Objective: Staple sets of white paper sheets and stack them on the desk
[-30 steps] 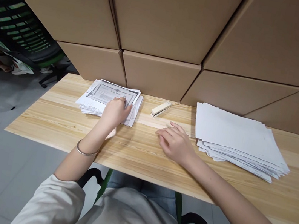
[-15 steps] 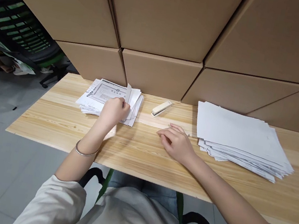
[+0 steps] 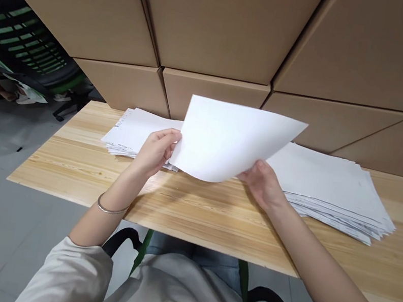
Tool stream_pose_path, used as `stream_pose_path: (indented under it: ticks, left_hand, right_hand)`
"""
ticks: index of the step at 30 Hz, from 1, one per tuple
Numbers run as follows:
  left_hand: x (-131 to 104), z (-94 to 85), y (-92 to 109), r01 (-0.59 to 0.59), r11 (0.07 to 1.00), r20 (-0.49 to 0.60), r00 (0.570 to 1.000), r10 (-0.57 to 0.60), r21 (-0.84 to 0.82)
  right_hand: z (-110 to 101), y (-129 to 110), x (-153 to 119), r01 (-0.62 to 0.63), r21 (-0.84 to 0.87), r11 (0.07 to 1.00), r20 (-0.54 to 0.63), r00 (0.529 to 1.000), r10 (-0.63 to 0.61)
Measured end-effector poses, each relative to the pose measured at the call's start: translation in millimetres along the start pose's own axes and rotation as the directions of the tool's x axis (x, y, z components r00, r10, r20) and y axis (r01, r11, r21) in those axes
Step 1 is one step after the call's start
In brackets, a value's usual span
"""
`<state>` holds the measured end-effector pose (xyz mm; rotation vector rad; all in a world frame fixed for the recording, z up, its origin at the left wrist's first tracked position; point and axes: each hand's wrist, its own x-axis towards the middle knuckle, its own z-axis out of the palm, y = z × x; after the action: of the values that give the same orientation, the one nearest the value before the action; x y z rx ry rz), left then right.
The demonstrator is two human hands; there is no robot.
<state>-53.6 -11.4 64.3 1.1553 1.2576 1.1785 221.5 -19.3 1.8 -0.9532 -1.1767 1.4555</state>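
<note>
A white sheet of paper is held up above the table, its right side curling upward. My left hand pinches its left edge between thumb and fingers. At the lower right edge, my right hand grips the same sheet, with some fingertips hidden behind it. Just beyond my left hand lies a smaller stack of papers, its top sheet mostly blank. A larger stack of white paper lies beside my right hand, partly covered by the raised sheet.
Brown cardboard boxes form a wall along the back of the wooden table. A green and black chair stands on the floor to the left, with part of another person near it.
My left hand has lifted a sheet off the left stack, and my right hand has risen from the table and taken its other side. The stapler is now hidden behind the sheet.
</note>
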Motion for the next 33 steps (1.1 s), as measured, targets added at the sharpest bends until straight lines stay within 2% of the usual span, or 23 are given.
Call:
stream_pose_path:
  ticks: [3,5,6,7,9,10,12,14,16,22,25,27,28,29,31,33]
  left_hand:
    - [0,3.1,-4,0.117,0.985,0.097,0.987,-0.130,0.130]
    - [-1,2.3,-5,0.051,0.930,0.050,0.996,-0.074,0.364]
    - [0,1.3,-6,-0.011,0.854,-0.005,1.000,0.016,0.520]
    - [0,0.0,-8,-0.061,0.739,-0.050,0.991,0.127,0.670]
    - [2,-2.9,-11,-0.078,0.490,-0.071,0.958,0.278,0.868]
    - [3,-4.3,-12,-0.061,0.404,-0.064,0.955,0.289,0.913]
    - [6,-6.6,-15,-0.020,0.317,-0.055,0.973,0.223,0.948]
    - [9,-8.1,-17,0.015,0.274,-0.059,0.987,0.151,0.962]
    - [11,-9.5,-16,0.039,0.261,-0.069,0.992,0.106,0.965]
    - [12,-19.2,-7,0.023,0.360,-0.054,0.996,0.078,0.933]
    - [10,-20.0,0,-0.005,0.443,-0.078,0.982,0.170,0.897]
    - [4,-12.6,4,-0.047,0.586,-0.116,0.964,0.238,0.809]
    - [1,-6.1,5,-0.075,0.677,-0.124,0.963,0.240,0.732]
    - [-4,2.1,5,-0.083,0.773,-0.110,0.975,0.194,0.629]
    - [-15,21.2,-2,-0.049,0.899,0.001,0.999,0.054,0.436]
    - [-25,40.2,-14,-0.062,0.940,0.181,0.984,0.000,0.335]
  right_hand:
    - [-9,-13,-3,-0.102,-0.041,0.994,-0.169,0.981,0.094]
    - [-14,-21,-6,-0.191,-0.115,0.975,-0.228,0.960,0.161]
    - [-15,-24,-8,-0.223,-0.162,0.961,-0.240,0.954,0.181]
    - [-16,-26,-10,-0.243,-0.211,0.947,-0.242,0.951,0.190]
    - [-18,-29,-13,-0.254,-0.324,0.911,-0.229,0.956,0.185]
    - [-18,-30,-15,-0.254,-0.390,0.885,-0.225,0.958,0.176]
    - [-17,-32,-17,-0.247,-0.521,0.817,-0.227,0.963,0.147]
    - [-15,-35,-20,-0.242,-0.601,0.762,-0.227,0.965,0.128]
    - [-12,-39,-22,-0.246,-0.611,0.753,-0.217,0.966,0.139]
    - [-8,-42,-25,-0.308,-0.537,0.785,-0.213,0.950,0.227]
    - [-6,-41,-25,-0.320,-0.505,0.802,-0.208,0.947,0.246]
    - [-4,-39,-25,-0.322,-0.467,0.824,-0.185,0.946,0.264]
    - [-2,-38,-25,-0.323,-0.449,0.833,-0.170,0.946,0.275]
    - [0,-37,-25,-0.324,-0.439,0.838,-0.156,0.946,0.284]
    - [3,-35,-25,-0.325,-0.445,0.835,-0.127,0.945,0.301]
    - [7,-32,-26,-0.316,-0.462,0.829,-0.097,0.947,0.307]
